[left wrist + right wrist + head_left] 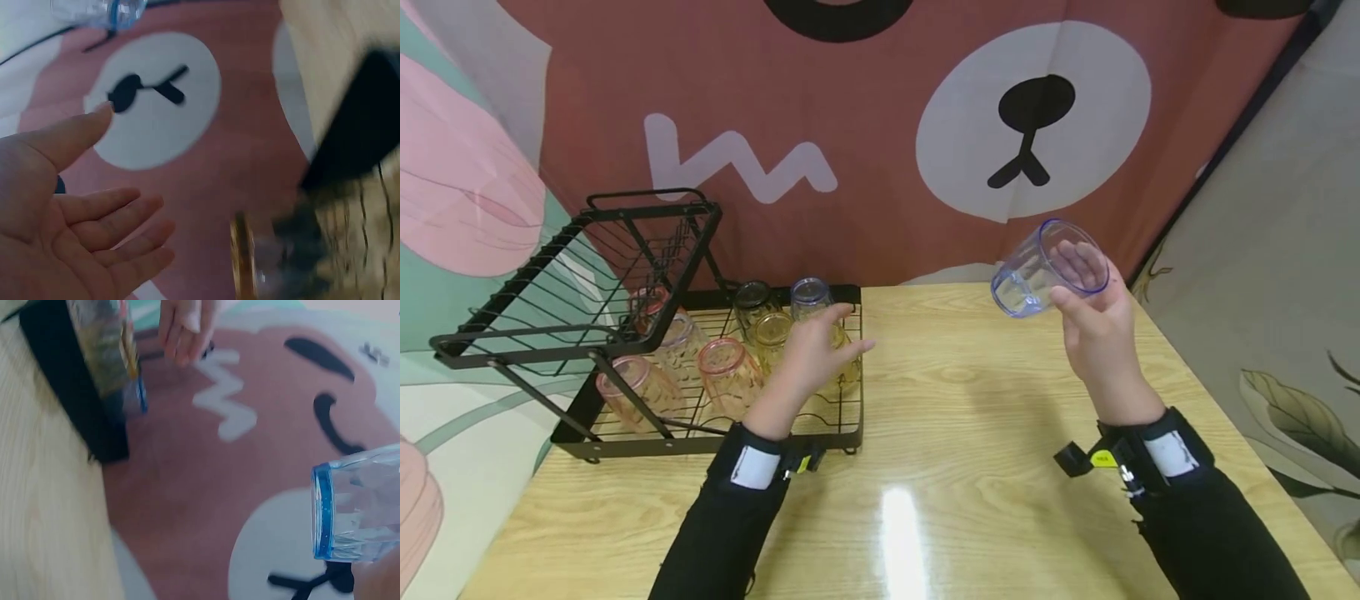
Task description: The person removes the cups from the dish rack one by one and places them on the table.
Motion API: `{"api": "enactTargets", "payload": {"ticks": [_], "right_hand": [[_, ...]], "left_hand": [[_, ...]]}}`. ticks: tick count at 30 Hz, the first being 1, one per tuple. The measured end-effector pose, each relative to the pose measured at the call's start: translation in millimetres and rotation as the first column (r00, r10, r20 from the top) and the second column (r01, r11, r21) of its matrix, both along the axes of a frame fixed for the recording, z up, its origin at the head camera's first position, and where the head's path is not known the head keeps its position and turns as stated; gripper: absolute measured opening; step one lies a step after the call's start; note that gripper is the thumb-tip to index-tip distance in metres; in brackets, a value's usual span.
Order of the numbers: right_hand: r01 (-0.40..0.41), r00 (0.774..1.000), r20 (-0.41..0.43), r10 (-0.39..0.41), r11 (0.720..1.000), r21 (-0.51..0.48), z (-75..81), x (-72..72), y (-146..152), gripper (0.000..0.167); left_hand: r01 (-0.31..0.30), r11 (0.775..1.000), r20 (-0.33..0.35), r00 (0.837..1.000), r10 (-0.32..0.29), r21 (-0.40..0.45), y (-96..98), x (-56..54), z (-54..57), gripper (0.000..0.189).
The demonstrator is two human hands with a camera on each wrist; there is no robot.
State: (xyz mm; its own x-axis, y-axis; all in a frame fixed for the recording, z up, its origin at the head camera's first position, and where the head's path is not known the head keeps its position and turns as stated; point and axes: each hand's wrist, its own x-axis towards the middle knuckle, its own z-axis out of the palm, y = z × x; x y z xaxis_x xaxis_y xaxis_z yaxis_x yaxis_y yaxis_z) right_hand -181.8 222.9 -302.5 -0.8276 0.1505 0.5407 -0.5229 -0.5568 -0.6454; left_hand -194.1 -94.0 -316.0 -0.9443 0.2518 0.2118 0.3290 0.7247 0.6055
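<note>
My right hand (1101, 342) holds a clear blue-tinted tumbler (1022, 279) in the air above the right part of the table, thumb in front and fingers at the far side of its rim. The tumbler is tilted, its mouth toward the palm; its thick blue base shows in the right wrist view. My left hand (808, 354) hovers with fingers extended over the right end of a black dish rack (647, 447), holding nothing. Beneath it are yellow tumblers (771, 331), partly hidden by the hand. A blue tumbler (810, 293) stands just behind.
Pink tumblers (724, 358) and a dark tumbler (752, 298) share the rack's lower tier. The upper wire tier (550, 283) leans over the left side. A wooden table (940, 433) lies under everything, with a printed bear cloth (850, 100) hanging behind.
</note>
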Motion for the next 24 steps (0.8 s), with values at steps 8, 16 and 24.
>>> {"api": "enactTargets", "payload": {"ticks": [8,16,24], "right_hand": [[0.217,0.955,0.205,-0.215,0.976,0.014,-15.5,-17.0,22.1,0.048],[0.344,0.811,0.406,-0.422,0.904,0.253,-38.4,-46.0,44.9,0.066],[0.327,0.574,0.490,-0.656,0.732,0.598,-78.0,-75.0,75.3,0.085]], "left_hand": [[0.006,0.971,0.041,0.999,0.004,-0.241,-16.1,-17.1,-9.2,0.067],[-0.001,0.957,0.030,0.999,0.011,-0.289,-18.4,-28.0,-20.2,0.065],[0.013,0.934,0.140,0.989,0.041,-0.358,-15.8,-38.1,-24.6,0.071]]}}
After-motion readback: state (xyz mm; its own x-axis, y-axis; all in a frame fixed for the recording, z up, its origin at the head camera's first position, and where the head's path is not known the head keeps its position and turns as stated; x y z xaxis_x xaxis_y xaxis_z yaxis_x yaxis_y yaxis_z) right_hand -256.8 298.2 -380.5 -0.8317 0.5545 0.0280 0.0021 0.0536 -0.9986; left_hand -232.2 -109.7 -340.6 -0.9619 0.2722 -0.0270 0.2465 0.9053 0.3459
